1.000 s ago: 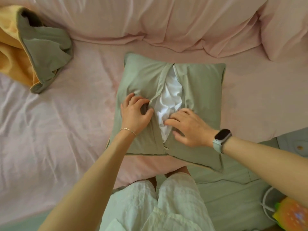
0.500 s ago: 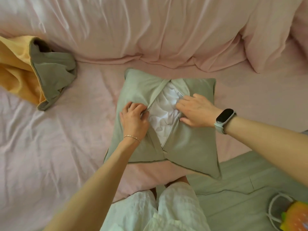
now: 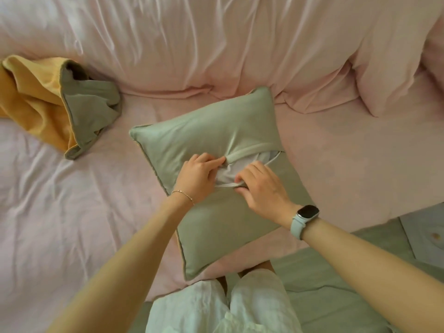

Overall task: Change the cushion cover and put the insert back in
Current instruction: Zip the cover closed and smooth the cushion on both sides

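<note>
Head view is looking down on one square sage-green fabric cushion cover (image 3: pixel 216 140) lying turned at an angle on one wrinkled pale pink bed sheet (image 3: pixel 72 212), with one white cushion insert (image 3: pixel 227 175) showing through the slit opening near the cover's middle. Two bare hands are working at that opening. The left hand (image 3: pixel 198 175) is sitting on the cover just left of the gap, its fingers curling and pinching the far hemmed edge of the opening where the fabric is gathering into folds. The right hand (image 3: pixel 262 188) is lying just right of the gap, its fingertips (image 3: pixel 240 179) hooking over and gripping the near hemmed edge, so that the two hems are standing apart and the white insert is lying between them. How far the insert is reaching into the corners is hidden by the cover.

One thin gold chain bracelet (image 3: pixel 183 195) is circling the left wrist, and one black-faced smartwatch on a pale blue band (image 3: pixel 304 218) is circling the right wrist. One crumpled yellow and grey-green cushion cover (image 3: pixel 55 104) is lying well apart at the upper left of the sheet. One bulky pink duvet (image 3: pixel 192 44) is bunching along the far side, and one pink pillow (image 3: pixel 394 75) is resting at the upper right. Two knees in light linen trousers (image 3: pixel 216 306) are showing at the bottom edge, against the side of the bed.
</note>
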A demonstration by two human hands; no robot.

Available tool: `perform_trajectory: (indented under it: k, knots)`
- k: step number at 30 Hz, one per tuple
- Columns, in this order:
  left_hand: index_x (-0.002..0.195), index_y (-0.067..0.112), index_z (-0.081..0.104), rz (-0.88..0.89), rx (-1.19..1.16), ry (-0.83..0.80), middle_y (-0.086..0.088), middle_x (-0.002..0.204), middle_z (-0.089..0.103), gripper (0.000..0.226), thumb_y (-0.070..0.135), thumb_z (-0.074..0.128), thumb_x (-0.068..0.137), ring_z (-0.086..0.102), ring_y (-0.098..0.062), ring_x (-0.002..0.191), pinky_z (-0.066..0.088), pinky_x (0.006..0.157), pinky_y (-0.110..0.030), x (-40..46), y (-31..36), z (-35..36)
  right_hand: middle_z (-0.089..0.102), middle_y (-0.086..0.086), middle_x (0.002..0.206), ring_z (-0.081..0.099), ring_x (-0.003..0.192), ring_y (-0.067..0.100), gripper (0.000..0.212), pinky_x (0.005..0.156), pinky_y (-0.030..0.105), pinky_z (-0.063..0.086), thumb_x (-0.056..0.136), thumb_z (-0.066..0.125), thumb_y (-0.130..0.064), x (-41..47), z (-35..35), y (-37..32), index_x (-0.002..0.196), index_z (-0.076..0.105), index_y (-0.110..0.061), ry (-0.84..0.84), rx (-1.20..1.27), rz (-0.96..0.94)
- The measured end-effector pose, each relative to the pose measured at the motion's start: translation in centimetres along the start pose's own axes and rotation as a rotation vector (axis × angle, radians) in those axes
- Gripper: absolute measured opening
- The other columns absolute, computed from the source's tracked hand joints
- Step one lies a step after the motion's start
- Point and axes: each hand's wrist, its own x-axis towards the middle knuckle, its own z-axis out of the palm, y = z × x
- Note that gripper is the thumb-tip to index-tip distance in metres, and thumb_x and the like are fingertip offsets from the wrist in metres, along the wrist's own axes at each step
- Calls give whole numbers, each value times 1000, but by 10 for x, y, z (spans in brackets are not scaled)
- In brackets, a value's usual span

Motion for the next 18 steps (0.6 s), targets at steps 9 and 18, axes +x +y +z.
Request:
perform_trajectory:
  k: [9, 18]
  knots:
    - [112, 8, 59, -110, -93, 59, -7, 119, 62, 33, 16, 60, 80, 56, -28, 111, 37, 94, -25, -29, -26, 2, 52, 11, 134, 44, 128, 28, 53, 101, 48, 37, 84, 43, -33, 47, 21, 3, 131, 49, -10, -142, -308, -105]
    - [73, 14, 62, 67, 405, 334, -4, 85, 64, 26, 30, 47, 86, 45, -22, 87, 33, 72, -31, -22, -40, 27, 66, 12, 114, 62, 105, 26, 36, 84, 44, 51, 74, 72, -28, 58, 46, 10, 102, 69, -6, -216, -381, -181]
